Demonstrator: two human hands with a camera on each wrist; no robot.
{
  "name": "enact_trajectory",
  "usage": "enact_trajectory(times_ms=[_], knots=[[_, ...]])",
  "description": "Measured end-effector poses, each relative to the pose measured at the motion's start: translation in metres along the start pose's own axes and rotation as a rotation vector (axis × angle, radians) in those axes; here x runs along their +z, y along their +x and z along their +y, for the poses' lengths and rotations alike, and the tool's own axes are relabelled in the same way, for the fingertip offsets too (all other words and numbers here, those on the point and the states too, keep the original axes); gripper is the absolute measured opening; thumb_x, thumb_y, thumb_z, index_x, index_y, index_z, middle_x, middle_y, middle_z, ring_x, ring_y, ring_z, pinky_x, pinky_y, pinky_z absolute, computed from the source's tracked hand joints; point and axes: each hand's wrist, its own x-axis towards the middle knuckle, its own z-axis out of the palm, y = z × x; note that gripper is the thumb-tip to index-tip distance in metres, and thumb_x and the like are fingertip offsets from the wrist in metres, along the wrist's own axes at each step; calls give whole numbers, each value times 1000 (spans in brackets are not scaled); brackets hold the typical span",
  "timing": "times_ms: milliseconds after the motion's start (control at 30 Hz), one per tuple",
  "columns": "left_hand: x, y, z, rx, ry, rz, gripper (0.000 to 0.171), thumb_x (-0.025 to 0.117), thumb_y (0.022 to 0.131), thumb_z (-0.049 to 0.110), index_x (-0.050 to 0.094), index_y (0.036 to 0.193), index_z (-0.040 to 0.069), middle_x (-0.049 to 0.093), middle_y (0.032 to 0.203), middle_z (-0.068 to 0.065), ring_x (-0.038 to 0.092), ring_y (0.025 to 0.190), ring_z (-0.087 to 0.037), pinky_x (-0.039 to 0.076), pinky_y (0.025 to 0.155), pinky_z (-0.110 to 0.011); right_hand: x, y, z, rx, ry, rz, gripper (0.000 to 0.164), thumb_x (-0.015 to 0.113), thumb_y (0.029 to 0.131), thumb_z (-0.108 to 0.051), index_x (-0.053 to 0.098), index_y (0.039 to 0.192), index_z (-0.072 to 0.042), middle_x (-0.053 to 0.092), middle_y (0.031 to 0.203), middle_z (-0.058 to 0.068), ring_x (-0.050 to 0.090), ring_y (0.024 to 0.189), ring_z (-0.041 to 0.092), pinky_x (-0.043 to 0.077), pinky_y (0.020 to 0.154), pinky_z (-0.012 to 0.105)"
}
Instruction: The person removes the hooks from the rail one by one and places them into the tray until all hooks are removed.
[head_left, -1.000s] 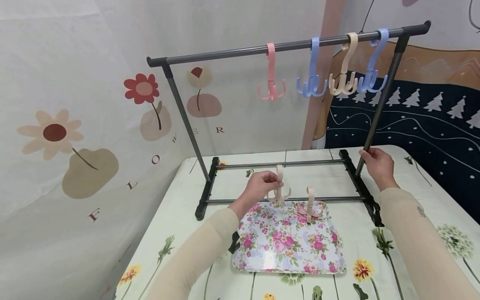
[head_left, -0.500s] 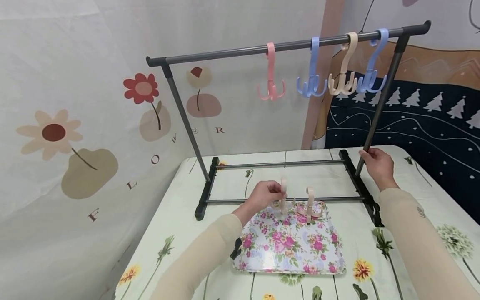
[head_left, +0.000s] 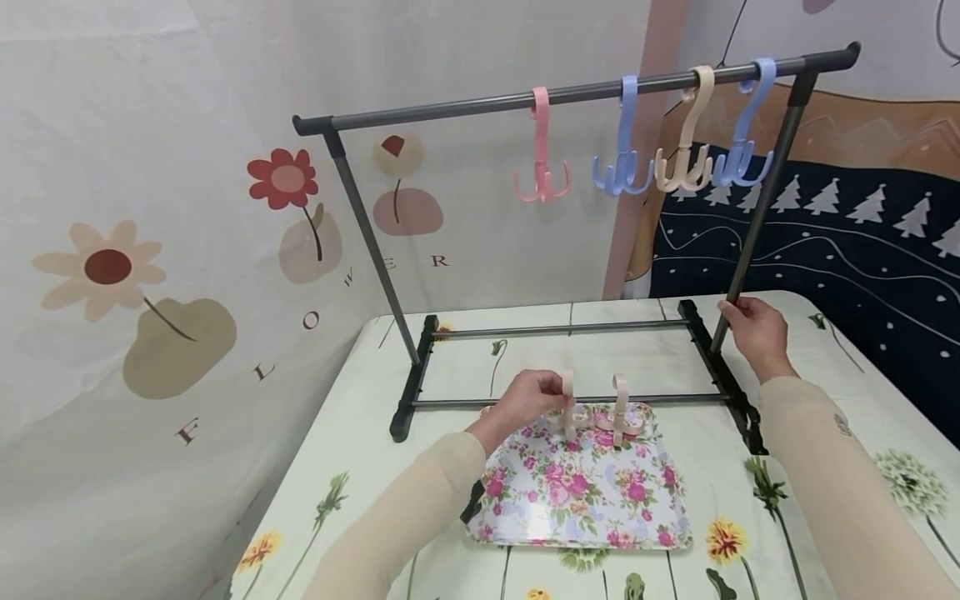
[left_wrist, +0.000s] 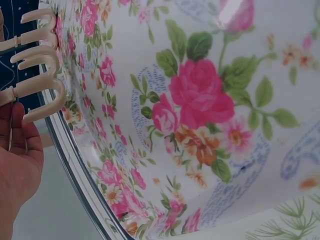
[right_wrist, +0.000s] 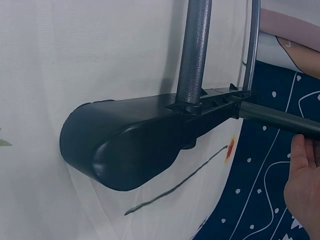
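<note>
long cream sleeves (head_left: pixel 401 510), small dark marking (head_left: pixel 842 423) near right cuff (head_left: pixel 786 390)

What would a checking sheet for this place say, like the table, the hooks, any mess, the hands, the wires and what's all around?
Surface: table with a white flower-print cover.
Job's things: rack standing on it, with a pink hook, two blue hooks and a beige hook hung on its top bar; another beige hook rests at the far end of the floral tray.
Clutter: nothing seen.
Left hand: pinches a third beige hook over the tray.
Right hand: grips the rack's right upright.
Cables: thin dark lines, upper right; can't tell if they're wires.
Surroundings: pale flowery backdrop; dark blue tree-print fabric.
</note>
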Motion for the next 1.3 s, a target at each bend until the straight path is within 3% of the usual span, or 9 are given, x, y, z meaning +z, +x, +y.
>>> enact_trajectory(times_ms=[333, 667, 800, 967, 1300], knots=[[2, -3, -1, 0, 15, -8, 8, 77, 88, 11, 72, 94, 10, 69, 87, 3, 63, 84, -10, 50, 78, -29, -1, 0, 1, -8, -3, -3, 58, 43, 104, -44, 55, 133, 5, 59, 124, 23, 49, 104, 27, 39, 84, 40], [-6, -9, -3, -5, 79, -8, 20, 74, 89, 10, 71, 108, 13, 68, 98, 4, 62, 96, -13, 51, 85, -34, 0, 1, 1, 0, 7, -4, 59, 43, 104, -44, 54, 134, 5, 58, 127, 24, 49, 109, 31, 40, 90, 47], [-14, -10, -5, 2, 111, 33, 22, 70, 91, 8, 69, 113, 12, 68, 102, 0, 62, 96, -15, 52, 79, -32, 0, 0, 0, -5, 10, -3, 58, 42, 104, -44, 54, 134, 5, 58, 127, 25, 49, 111, 32, 40, 92, 49], [-27, -10, -2, 29, 110, 102, 24, 68, 95, 12, 67, 118, 9, 67, 110, -3, 61, 99, -15, 52, 80, -31, 0, -2, -1, -14, -4, 2, 57, 42, 105, -43, 55, 133, 5, 59, 125, 24, 49, 107, 29, 39, 85, 41], [-53, -3, 18, 80, 73, 310, 23, 67, 96, 22, 67, 117, 13, 66, 107, 1, 60, 100, -15, 51, 83, -35, -1, -1, 0, -10, -3, 2, 58, 43, 104, -44, 55, 133, 5, 60, 124, 23, 49, 101, 24, 38, 80, 34]])
